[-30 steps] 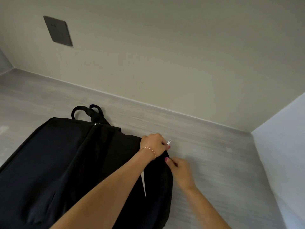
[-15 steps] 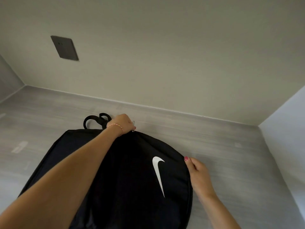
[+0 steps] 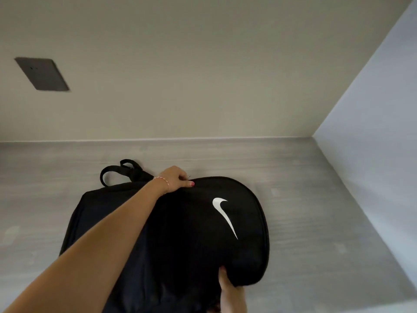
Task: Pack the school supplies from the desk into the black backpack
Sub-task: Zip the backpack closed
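The black backpack point(image 3: 185, 233) with a white swoosh lies flat on the grey desk point(image 3: 316, 211), its carry loop point(image 3: 117, 169) pointing to the back wall. My left hand point(image 3: 174, 178) reaches across the bag and pinches a small metal zipper pull point(image 3: 189, 177) at its far top edge. My right hand point(image 3: 230, 290) is at the near edge of the rounded front panel, with its thumb against the fabric and its fingers hidden beneath. No school supplies are in view.
A beige wall with a dark wall plate point(image 3: 41, 74) stands behind the desk. A pale side wall point(image 3: 372, 143) closes the right side. Bare desk surface shows on both sides of the bag.
My right hand has moved from the bag's right edge down to its near edge. My left hand stays at the top with the zipper pull. The view has shifted.
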